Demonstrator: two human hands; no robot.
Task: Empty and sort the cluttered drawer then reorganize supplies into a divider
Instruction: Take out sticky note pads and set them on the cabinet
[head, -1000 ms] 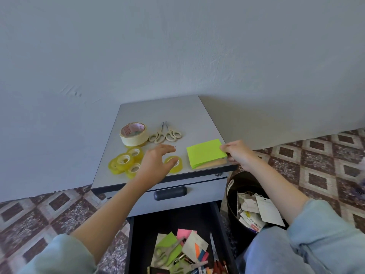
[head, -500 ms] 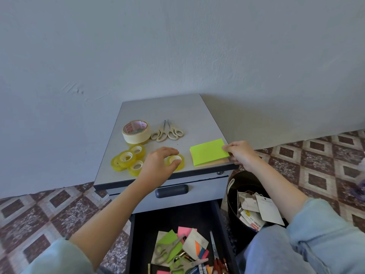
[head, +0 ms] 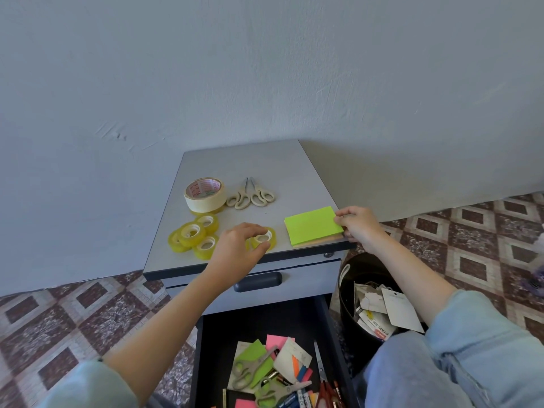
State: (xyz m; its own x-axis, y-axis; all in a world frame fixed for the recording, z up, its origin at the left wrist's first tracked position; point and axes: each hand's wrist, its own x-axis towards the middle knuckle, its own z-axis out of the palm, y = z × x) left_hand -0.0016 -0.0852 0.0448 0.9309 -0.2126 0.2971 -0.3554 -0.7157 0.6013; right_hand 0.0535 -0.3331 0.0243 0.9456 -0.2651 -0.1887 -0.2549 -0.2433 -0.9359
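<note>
On the grey cabinet top [head: 265, 163] my left hand [head: 240, 248] grips a small yellow tape roll [head: 266, 238] near the front edge. My right hand [head: 357, 228] pinches the right edge of a green sticky-note pad [head: 312, 225] at the front right corner. A cluster of small yellow tape rolls [head: 194, 235] lies at the left. Behind it stand a large masking tape roll [head: 205, 194] and cream-handled scissors [head: 250, 195]. Below, the open drawer [head: 276, 357] holds sticky notes, scissors, pens and other clutter.
A black bin [head: 374, 307] with paper scraps and tags stands on the patterned floor, right of the drawer. The upper drawer with a dark handle [head: 257, 282] is closed. A plain wall rises behind the cabinet.
My left hand came down from hovering and closed its fingers round the lone yellow tape roll. My right hand stayed at the pad's right edge.
</note>
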